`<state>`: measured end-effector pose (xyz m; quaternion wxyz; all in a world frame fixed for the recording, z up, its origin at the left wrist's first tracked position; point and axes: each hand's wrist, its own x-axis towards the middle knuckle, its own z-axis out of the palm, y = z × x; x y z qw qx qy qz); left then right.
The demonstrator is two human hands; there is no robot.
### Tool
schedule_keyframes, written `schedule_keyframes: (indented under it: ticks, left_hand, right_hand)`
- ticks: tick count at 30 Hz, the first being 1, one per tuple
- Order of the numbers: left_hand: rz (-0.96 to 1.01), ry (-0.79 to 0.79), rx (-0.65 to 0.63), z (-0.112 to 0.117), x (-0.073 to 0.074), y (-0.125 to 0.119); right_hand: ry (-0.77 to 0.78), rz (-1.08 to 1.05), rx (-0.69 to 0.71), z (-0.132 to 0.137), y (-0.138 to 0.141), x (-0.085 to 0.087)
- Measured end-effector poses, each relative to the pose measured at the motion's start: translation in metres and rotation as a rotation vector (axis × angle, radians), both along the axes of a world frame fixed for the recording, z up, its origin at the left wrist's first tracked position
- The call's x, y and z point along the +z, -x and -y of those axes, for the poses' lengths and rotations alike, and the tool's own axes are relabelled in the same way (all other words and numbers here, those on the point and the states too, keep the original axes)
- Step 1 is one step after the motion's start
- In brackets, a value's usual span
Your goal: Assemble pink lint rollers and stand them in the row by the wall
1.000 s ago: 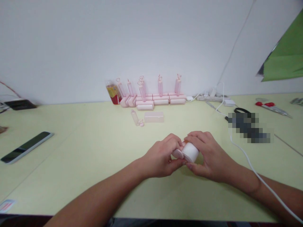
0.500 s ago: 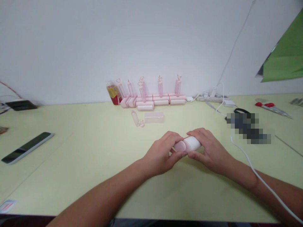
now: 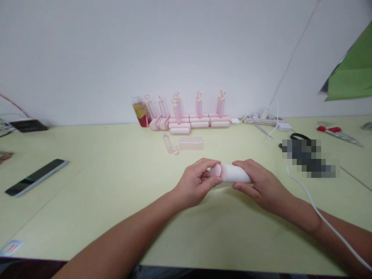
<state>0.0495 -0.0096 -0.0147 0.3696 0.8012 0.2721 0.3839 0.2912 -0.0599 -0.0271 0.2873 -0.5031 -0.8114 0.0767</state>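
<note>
My right hand (image 3: pixel 258 186) wraps around a white cylindrical roller (image 3: pixel 236 174) held sideways just above the pale yellow table (image 3: pixel 116 193). My left hand (image 3: pixel 197 182) pinches the pink end cap (image 3: pixel 215 171) at the roller's left end, thumb below and fingers above. Both hands meet at the middle of the table, close to me.
A row of pink rollers with handles (image 3: pixel 192 116) stands at the wall beside a red and yellow packet (image 3: pixel 140 112). A loose pink handle (image 3: pixel 168 144) and clear pink cover (image 3: pixel 190 143) lie in front. A phone (image 3: pixel 36 177) lies left; a white cable (image 3: pixel 314 209), power strip (image 3: pixel 261 120) and red-handled scissors (image 3: pixel 337 132) are right.
The roller turned from end-on toward me to lying sideways and rose slightly. Both hands shifted a little farther from me, still gripping it.
</note>
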Motion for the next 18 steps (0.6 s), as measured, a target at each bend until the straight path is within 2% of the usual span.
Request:
schedule_keyframes:
  ticks: [18]
  left_hand:
    - [0.026, 0.046, -0.036, -0.0019, -0.0069, -0.0001]
  right_hand:
    - [0.107, -0.064, 0.010, 0.0012, 0.0030, 0.0053]
